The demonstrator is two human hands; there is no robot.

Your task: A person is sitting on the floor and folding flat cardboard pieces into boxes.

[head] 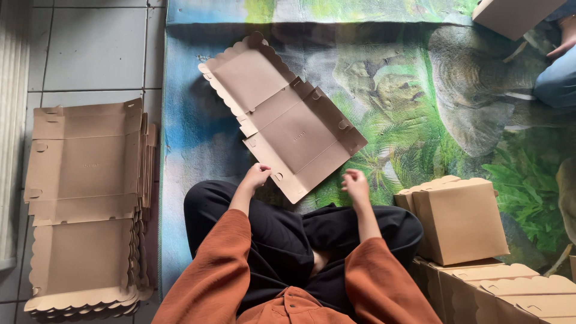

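Observation:
A flat, unfolded brown cardboard box blank (282,117) with scalloped edges lies on the printed mat in front of my crossed legs. My left hand (257,176) rests at its near corner, fingers curled, touching the cardboard's edge. My right hand (355,183) hovers just right of the blank's near flap, fingers loosely curled, with nothing in it. Both arms wear rust-orange sleeves.
A stack of flat box blanks (87,204) lies on the tiled floor at left. Folded brown boxes (459,219) stand at right, more below them (510,297). Another person's hand (564,39) and a box (516,15) are at the top right. The mat (432,108) shows an animal print.

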